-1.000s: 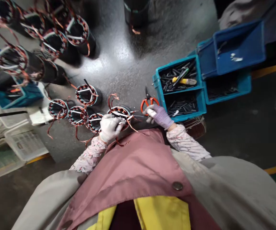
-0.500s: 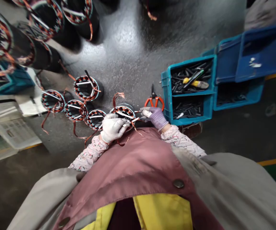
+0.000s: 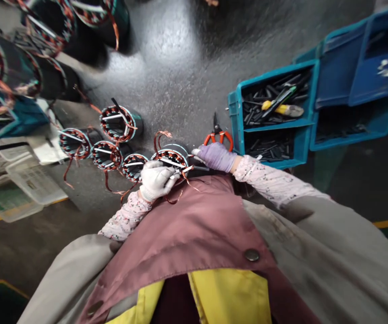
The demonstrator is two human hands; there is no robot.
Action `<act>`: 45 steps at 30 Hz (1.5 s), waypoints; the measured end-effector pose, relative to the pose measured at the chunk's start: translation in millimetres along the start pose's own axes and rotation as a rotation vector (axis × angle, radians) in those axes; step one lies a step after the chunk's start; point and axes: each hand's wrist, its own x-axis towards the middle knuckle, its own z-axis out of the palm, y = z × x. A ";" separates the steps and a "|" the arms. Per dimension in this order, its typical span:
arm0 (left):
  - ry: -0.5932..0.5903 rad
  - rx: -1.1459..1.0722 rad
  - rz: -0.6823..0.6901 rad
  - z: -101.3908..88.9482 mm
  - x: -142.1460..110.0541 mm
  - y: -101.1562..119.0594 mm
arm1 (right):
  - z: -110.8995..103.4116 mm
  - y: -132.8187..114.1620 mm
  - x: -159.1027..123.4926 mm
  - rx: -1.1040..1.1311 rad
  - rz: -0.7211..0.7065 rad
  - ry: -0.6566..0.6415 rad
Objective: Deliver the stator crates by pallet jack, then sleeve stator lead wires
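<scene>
A motor stator [image 3: 170,158] with copper windings and loose copper wire ends stands on the dark bench right in front of me. My left hand [image 3: 155,179], in a white glove, is closed on its near rim and pinches something thin and white there. My right hand [image 3: 214,156], in a purple glove, lies at the stator's right side with its fingers curled around a thin dark tool that points at the windings. Red-handled scissors [image 3: 218,135] lie just beyond my right hand.
Three more small stators [image 3: 106,154] stand in a row to the left, a fourth [image 3: 117,123] behind them, and larger ones [image 3: 11,67] at the far left. A teal bin [image 3: 272,118] of black sleeves and blue bins [image 3: 359,58] are at the right. White baskets [image 3: 18,189] sit at lower left.
My right forearm has swung outward to the right while its hand stays at the stator. The view has shifted; my left hand keeps its grip on the rim.
</scene>
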 end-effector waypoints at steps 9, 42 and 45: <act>-0.033 0.064 -0.150 8.3 -7.2 3.8 | -14.2 -0.8 26.2 0.539 0.134 -0.039; 0.371 -0.463 -0.739 -17.8 -8.1 -13.8 | -77.6 -83.9 9.7 -0.392 -0.088 0.432; 0.337 -0.467 -0.723 -14.4 -3.2 -13.2 | -68.9 -100.4 15.9 -0.585 0.040 0.274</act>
